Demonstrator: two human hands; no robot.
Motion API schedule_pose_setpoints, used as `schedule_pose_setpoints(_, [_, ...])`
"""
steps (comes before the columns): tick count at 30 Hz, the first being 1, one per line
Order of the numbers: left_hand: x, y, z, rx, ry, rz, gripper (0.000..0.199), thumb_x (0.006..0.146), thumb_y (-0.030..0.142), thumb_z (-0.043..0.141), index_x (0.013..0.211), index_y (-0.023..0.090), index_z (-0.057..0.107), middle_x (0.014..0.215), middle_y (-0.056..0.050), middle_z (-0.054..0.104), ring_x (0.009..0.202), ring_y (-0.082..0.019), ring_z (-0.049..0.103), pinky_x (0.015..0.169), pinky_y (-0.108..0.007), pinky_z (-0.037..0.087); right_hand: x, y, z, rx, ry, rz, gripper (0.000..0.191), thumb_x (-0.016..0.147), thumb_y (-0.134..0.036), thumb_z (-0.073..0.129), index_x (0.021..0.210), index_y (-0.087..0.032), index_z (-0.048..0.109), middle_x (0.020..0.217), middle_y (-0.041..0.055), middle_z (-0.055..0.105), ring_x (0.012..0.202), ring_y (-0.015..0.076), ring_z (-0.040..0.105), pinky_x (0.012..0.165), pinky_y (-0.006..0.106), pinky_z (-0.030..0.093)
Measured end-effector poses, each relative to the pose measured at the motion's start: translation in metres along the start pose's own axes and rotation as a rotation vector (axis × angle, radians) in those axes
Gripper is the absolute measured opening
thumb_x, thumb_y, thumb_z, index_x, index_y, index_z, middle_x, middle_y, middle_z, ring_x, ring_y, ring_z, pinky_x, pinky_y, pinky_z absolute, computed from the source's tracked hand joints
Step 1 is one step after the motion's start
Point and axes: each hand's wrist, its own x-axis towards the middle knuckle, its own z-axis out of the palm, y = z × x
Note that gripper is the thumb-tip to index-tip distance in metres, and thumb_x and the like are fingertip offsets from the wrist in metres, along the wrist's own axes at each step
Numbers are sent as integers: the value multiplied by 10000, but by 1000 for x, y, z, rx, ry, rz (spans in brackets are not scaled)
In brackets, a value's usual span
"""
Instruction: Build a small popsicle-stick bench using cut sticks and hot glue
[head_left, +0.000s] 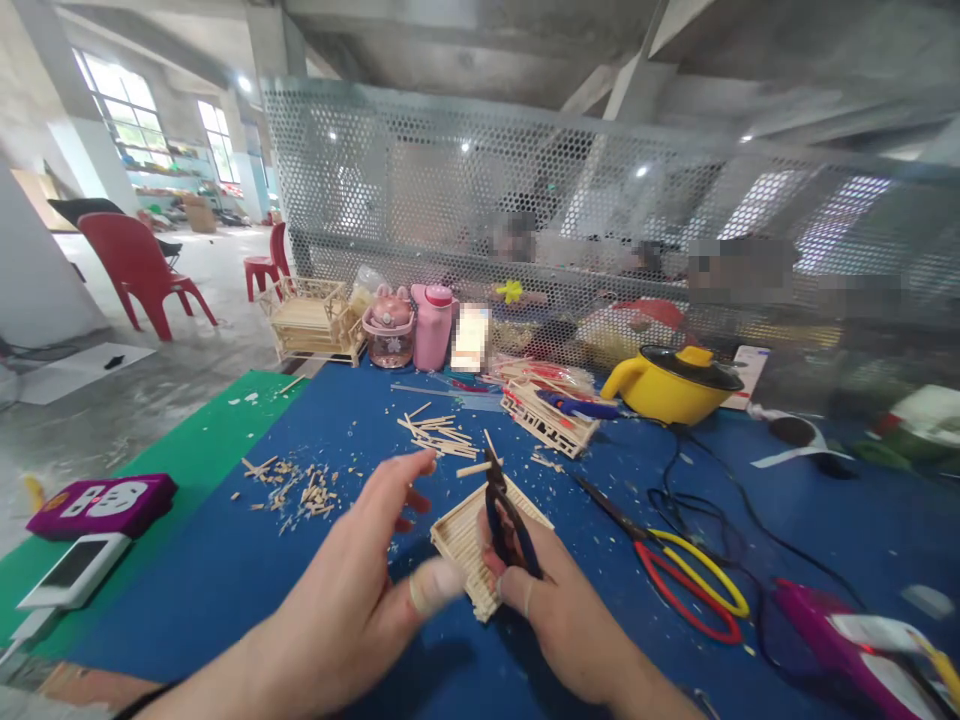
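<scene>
My right hand [559, 605] grips a pair of dark-handled pliers [504, 510], jaws pointing away from me. A short wooden stick [474, 468] is at the pliers' jaws; whether they clamp it I cannot tell. Below my right hand is a small panel [456, 540] of wooden sticks laid side by side, partly covered by the hand. My left hand [360, 555] hovers at the panel's left with thumb and fingers apart, holding nothing. Loose wooden sticks [439, 437] lie beyond the hands, and short cut pieces [311, 492] are scattered to the left.
Scissors [686, 580] with red and yellow handles lie to the right, near black cables. A stick-built frame [551, 415], a yellow pot [675, 390] and a pink bottle [433, 330] stand along the perforated screen [420, 180]. A purple power strip [105, 505] is at left.
</scene>
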Motion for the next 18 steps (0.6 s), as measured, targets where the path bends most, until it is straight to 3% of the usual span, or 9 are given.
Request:
schedule_pose_setpoints(3, [29,13,-14,212,-15,38,276,905,397,398,1035,207,551,958,-56,627,827,-181,576,749,-321,461,6,-11,-11,-135,-95,-45,127,671,-78,477,716,-194,450,722,-31,478,697,122,391,656,243,351])
schedule_pose_setpoints(6, [44,13,-9,325,-85,28,294,924,327,346,782,191,565,724,-12,609,658,-152,538,620,-273,406,10,-8,-12,-126,-135,6,141,646,-71,464,702,-193,425,673,-45,416,651,108,348,602,231,316])
schedule_pose_setpoints(9, [48,3,2,334,-88,66,324,933,310,322,759,180,563,691,-9,595,628,-137,518,598,-251,380,13,1,-14,18,-210,127,150,599,-95,479,710,-189,442,653,-44,386,631,106,347,578,234,298])
schedule_pose_setpoints(12, [46,-7,7,264,-67,72,352,941,314,309,733,177,557,660,-2,583,605,-119,510,592,-226,379,14,7,-19,289,-344,263,332,512,-89,497,828,-190,510,733,-25,447,691,122,420,633,248,334])
schedule_pose_setpoints(15, [44,-9,9,168,-59,42,363,942,315,313,692,174,536,630,8,575,576,-103,509,575,-204,386,14,8,-22,441,-418,271,485,470,-75,501,935,-201,559,831,-3,492,782,143,456,730,275,356])
schedule_pose_setpoints(18, [42,-8,10,84,-56,24,366,942,319,320,689,169,537,630,9,587,581,-96,529,578,-192,406,14,5,-23,451,-449,241,447,464,-87,489,884,-189,601,855,16,524,810,163,465,789,304,360])
